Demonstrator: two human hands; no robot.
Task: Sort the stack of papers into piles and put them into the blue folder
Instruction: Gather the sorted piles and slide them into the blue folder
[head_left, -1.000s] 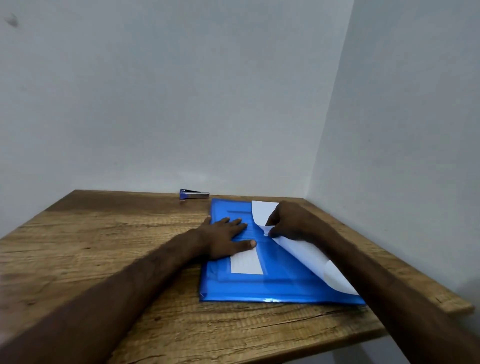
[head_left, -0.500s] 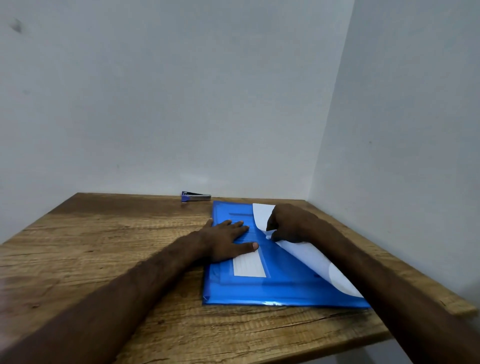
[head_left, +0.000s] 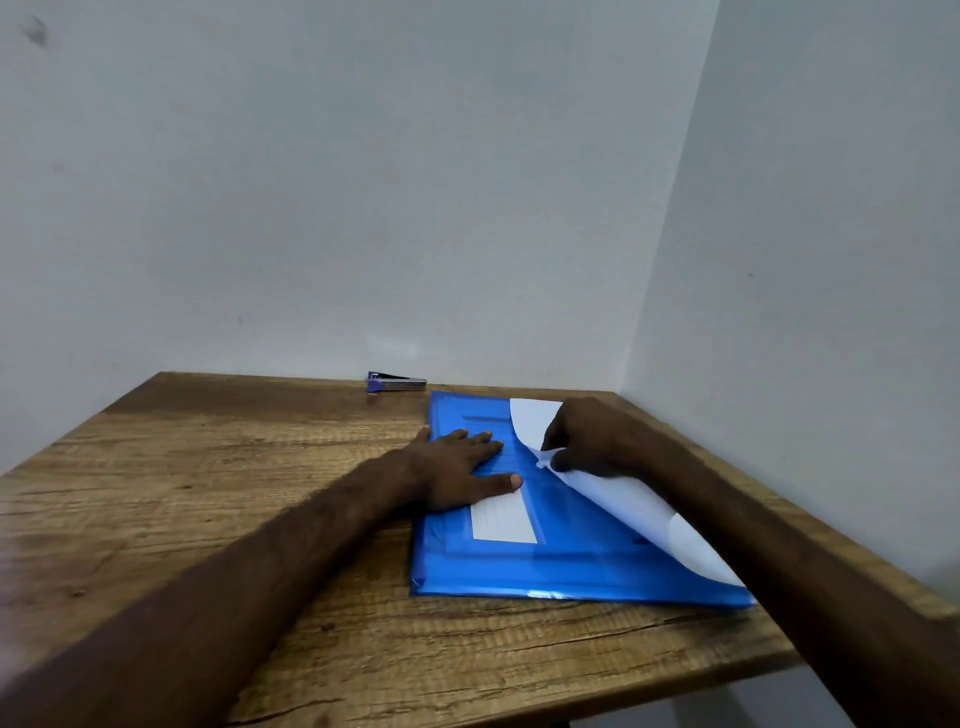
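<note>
Head view. Pressing folder (head_left: 545, 564) flat with left hand (head_left: 457, 467), fingers straight, on surface's (head_left: 260, 493) right side. Pinching curled sheet (head_left: 639, 509) over folder's right half with right hand (head_left: 592, 441). Seemingly late in task: no loose piles visible; tucking sheet in and closing left.

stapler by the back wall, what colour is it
The stapler is blue and silver, head view.
</note>
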